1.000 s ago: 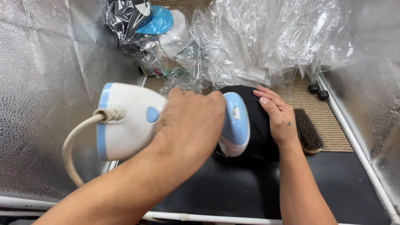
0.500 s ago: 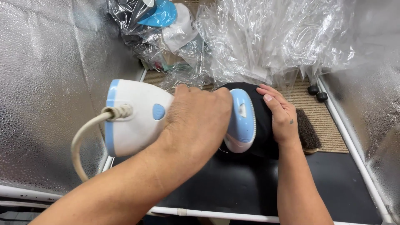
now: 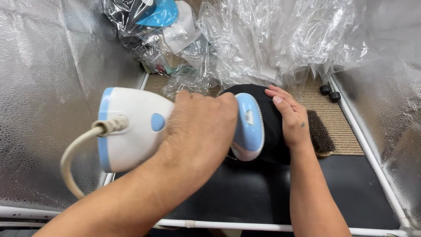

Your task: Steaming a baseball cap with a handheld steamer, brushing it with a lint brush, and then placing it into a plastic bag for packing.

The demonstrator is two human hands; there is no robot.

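Note:
My left hand (image 3: 199, 127) grips the handle of a white and light-blue handheld steamer (image 3: 136, 127), whose pale cord loops down to the left. The steamer's blue head (image 3: 249, 125) presses against a black cap (image 3: 269, 123) that sits on a dark mat. Flat on the right side of the cap lies my right hand (image 3: 291, 118), fingers together, holding it in place. Much of the cap is hidden behind the steamer and my hands.
Crumpled clear plastic bags (image 3: 280, 39) pile up behind the cap, with a blue and white item (image 3: 158, 15) inside them at the back left. A dark bristle brush (image 3: 319, 137) lies right of my right hand. Silver foil walls (image 3: 39, 87) and white pipes enclose the space.
The steamer and my left hand have drifted slightly right and down against the cap. My right hand has stayed on the cap.

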